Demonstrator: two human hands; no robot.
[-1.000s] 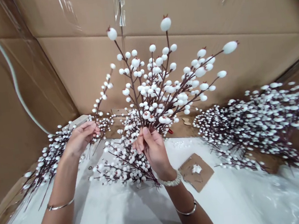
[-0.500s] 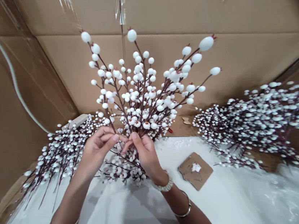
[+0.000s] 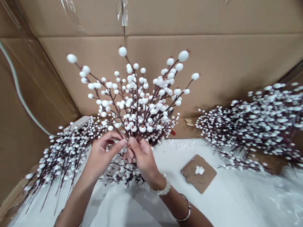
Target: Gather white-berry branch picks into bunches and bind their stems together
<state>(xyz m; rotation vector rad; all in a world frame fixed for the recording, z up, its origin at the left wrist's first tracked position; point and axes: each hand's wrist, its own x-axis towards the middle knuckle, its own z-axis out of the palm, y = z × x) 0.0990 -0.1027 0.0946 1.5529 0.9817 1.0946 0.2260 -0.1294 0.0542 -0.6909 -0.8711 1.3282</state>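
Note:
A spreading bunch of artificial white berry stems [image 3: 140, 109] fans upward in the middle of the head view, brown twigs tipped with round berries. My right hand [image 3: 145, 160] is closed around its gathered lower stems, thumb pressed on top. Beside it, my left hand [image 3: 103, 156] pinches a twig at the left side of the bunch, its fingertips close to my right thumb. The exact grip between the fingertips is partly hidden. Below and behind my hands, more white berry sprigs [image 3: 122, 171] lie on the white tabletop [image 3: 111, 214].
A pile of berry stems [image 3: 64, 150] lies at the left, and a larger heap [image 3: 263, 125] at the right. A cardboard scrap [image 3: 199, 173] bears a white blob. Clear plastic [image 3: 297, 198] covers the right front. Cardboard walls [image 3: 211, 17] enclose the back; a white cable [image 3: 14, 75] hangs left.
The bunch has tilted to the left and dropped slightly, and its left twig leans further outward. My right hand has shifted a little left, closer to my left fingertips.

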